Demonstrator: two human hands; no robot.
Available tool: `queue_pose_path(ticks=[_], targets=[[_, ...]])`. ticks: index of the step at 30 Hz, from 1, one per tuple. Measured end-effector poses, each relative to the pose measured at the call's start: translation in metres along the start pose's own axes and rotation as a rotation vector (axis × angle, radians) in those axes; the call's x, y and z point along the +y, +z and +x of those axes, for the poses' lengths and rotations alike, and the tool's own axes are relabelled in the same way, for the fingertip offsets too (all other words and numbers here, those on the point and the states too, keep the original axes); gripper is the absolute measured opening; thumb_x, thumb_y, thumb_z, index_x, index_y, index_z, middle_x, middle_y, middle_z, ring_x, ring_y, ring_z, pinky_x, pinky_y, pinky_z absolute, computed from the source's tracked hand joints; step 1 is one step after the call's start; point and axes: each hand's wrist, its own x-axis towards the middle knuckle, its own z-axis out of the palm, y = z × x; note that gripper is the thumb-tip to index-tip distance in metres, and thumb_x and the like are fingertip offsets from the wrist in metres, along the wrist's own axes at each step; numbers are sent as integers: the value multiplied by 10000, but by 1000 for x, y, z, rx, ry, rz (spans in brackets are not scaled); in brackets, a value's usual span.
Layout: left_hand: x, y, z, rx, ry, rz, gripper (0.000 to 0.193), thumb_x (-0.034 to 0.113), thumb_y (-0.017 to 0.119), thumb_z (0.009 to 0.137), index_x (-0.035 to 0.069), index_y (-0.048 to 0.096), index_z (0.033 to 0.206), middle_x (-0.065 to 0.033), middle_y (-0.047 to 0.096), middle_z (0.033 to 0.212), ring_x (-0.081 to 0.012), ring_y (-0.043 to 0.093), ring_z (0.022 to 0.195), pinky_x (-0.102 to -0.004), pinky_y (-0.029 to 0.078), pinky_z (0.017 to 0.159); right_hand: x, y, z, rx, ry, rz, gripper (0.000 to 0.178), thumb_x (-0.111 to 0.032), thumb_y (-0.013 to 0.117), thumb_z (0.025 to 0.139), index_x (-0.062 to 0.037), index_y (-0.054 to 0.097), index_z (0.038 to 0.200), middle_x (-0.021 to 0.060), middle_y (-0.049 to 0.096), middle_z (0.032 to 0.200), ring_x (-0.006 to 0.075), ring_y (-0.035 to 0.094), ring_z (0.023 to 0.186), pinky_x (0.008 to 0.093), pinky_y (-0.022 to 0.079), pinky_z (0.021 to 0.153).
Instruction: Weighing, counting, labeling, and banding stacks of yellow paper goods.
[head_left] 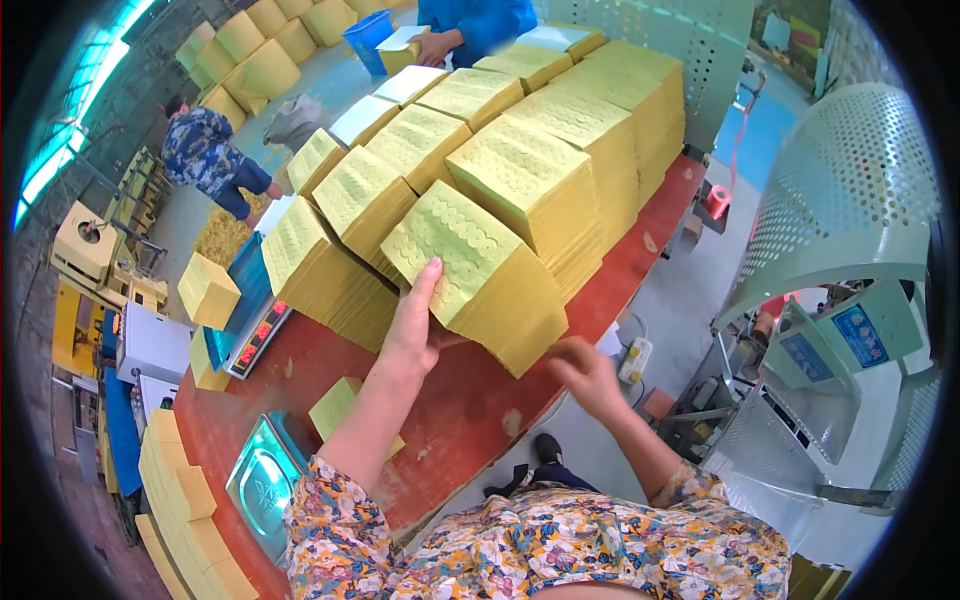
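Note:
My left hand (pixel 412 325) grips a thick stack of yellow paper (pixel 470 265). Its thumb lies on the stack's top sheet, which bears rows of stamped scalloped marks; the other fingers are hidden below. The stack is tilted, in front of the larger piles. Just off its near right corner is my right hand (pixel 590 378), empty, with loosely bent fingers. Behind stand several rows of similar yellow paper piles (pixel 540 170) on a red table (pixel 440 420). A smaller yellow paper block (pixel 340 405) rests near my left forearm.
A digital scale (pixel 258 325) stands at the table's left, near a shiny teal tray (pixel 262 480). A perforated green machine guard (pixel 830 190) rises on the right. One person (pixel 468 20) handles paper across the table; another (pixel 205 150) stands far left. A power strip (pixel 636 360) hangs beside the table.

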Motion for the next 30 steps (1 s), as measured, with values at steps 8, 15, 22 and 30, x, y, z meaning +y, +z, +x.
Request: queue_pose_path(ticks=[8, 15, 22, 30], targets=[[11, -19, 4, -37, -13, -10, 660, 609, 556, 880, 166, 487, 1364, -55, 595, 1287, -230, 582, 1157, -562, 496, 899, 9, 42, 14, -74, -41, 108, 209, -98, 610, 909, 44, 626, 1063, 93, 680, 990, 150, 629, 946, 283, 498, 841], [-26, -46, -73, 10, 275, -5, 783, 560, 495, 947, 81, 228, 1506, -166, 311, 1520, -313, 339, 1373, -539, 347, 1038, -66, 90, -44, -350, -52, 286, 165, -28, 497, 895, 46, 617, 980, 95, 648, 887, 154, 614, 830, 292, 500, 779], [-70, -174, -256, 401, 657, -115, 784, 347, 560, 974, -9, 131, 1524, -243, 244, 1543, -314, 335, 1402, -413, 313, 1131, -122, 237, -115, -1098, -121, 452, 265, -131, 596, 902, 49, 586, 1096, 125, 654, 999, 189, 631, 923, 323, 509, 874], [-138, -359, -478, 948, 722, -126, 506, 211, 533, 980, 41, 389, 1435, -132, 419, 1466, -232, 464, 1307, -385, 450, 1005, -185, 418, -233, -1659, -333, 156, 256, -41, 610, 895, 19, 595, 1143, 120, 652, 1080, 186, 645, 976, 317, 508, 879]])
